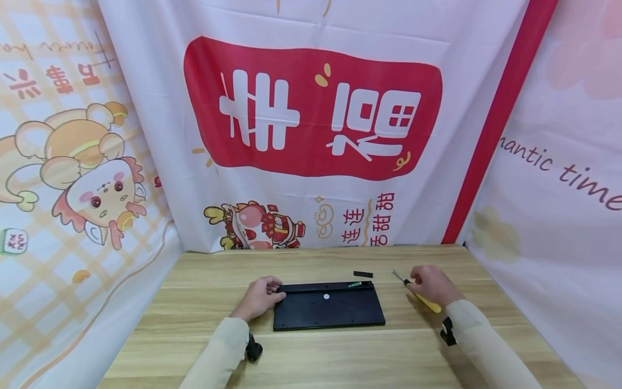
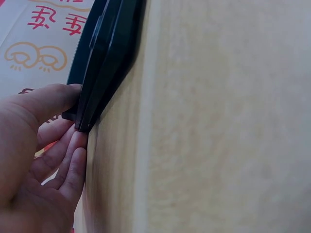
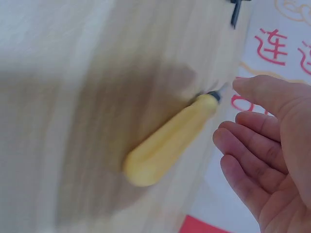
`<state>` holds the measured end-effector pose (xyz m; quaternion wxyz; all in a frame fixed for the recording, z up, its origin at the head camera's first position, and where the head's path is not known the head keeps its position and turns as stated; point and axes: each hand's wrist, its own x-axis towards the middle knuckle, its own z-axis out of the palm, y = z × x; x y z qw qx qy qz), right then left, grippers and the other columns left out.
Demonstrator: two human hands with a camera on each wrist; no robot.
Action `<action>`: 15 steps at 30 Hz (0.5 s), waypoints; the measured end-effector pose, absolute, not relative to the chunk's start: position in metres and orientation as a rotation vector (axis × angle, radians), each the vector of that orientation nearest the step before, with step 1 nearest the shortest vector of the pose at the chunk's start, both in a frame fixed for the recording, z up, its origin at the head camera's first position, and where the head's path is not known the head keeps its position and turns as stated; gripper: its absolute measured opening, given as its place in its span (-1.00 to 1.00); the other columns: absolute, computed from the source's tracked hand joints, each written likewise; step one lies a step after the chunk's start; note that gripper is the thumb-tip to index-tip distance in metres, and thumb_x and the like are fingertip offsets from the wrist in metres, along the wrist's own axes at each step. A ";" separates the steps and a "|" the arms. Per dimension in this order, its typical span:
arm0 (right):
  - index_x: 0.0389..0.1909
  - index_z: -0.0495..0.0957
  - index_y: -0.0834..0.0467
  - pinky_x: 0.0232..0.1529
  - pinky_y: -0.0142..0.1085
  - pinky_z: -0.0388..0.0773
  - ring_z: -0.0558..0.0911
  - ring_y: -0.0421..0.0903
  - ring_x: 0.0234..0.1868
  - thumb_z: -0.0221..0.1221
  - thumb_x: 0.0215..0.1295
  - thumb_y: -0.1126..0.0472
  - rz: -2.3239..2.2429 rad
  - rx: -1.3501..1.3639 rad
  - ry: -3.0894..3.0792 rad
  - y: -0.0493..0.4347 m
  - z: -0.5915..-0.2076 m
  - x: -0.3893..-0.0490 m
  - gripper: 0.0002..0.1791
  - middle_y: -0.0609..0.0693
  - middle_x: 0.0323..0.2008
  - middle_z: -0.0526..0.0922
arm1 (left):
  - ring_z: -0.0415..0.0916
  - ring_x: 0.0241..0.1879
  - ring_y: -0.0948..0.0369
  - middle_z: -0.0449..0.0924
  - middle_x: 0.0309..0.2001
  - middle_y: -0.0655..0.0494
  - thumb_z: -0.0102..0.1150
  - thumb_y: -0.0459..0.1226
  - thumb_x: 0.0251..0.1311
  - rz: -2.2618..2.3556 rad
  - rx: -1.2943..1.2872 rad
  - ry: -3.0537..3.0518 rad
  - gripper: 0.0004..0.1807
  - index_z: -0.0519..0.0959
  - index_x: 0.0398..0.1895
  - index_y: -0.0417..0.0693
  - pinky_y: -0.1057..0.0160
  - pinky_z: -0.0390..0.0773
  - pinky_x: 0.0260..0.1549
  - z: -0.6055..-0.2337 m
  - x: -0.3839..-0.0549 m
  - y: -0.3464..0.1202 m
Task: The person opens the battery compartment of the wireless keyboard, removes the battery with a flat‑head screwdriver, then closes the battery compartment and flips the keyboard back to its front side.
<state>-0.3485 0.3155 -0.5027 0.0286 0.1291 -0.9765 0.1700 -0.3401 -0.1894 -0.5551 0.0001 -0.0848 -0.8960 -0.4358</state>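
A black keyboard (image 1: pixel 330 312) lies underside up on the table, a small white round spot near its middle. At its left far corner my left hand (image 1: pixel 259 299) pinches the edge, thumb on top and fingers at the side in the left wrist view. A green battery (image 1: pixel 355 284) sits in the open slot along its far edge, and a small black battery cover (image 1: pixel 363 274) lies just beyond. To the right, my right hand (image 1: pixel 434 284) hovers by a yellow-handled screwdriver (image 3: pixel 167 141); its fingers are loosely bent and apart from the handle in the right wrist view.
The wood-grain table (image 1: pixel 311 356) is bounded at the back by a white printed cloth (image 1: pixel 320 189) with a red panel. Printed cloths also hang on the left and right sides. A black wrist camera (image 1: pixel 253 348) sits at the left sleeve.
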 end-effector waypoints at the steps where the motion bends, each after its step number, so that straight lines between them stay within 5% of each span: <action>1: -0.13 0.73 0.31 -0.17 -0.05 0.70 0.62 -0.07 -0.30 0.44 0.28 0.22 0.519 0.408 -3.017 0.312 -0.499 -0.349 -0.75 0.06 -0.31 0.74 | 0.67 0.00 0.15 0.72 0.01 0.04 0.43 -0.21 0.34 -1.370 -0.265 -2.816 -0.67 0.69 0.12 -0.09 0.02 0.70 0.07 -0.555 -0.340 -0.190; 15: -0.15 0.72 0.32 -0.17 -0.11 0.73 0.72 -0.07 -0.27 0.44 0.26 0.24 0.559 0.749 -2.898 0.245 -0.480 -0.356 -0.75 0.10 -0.31 0.78 | 0.68 0.00 0.14 0.72 0.01 0.02 0.43 -0.22 0.34 -1.355 -0.268 -2.822 -0.65 0.68 0.13 -0.13 0.02 0.71 0.06 -0.551 -0.338 -0.190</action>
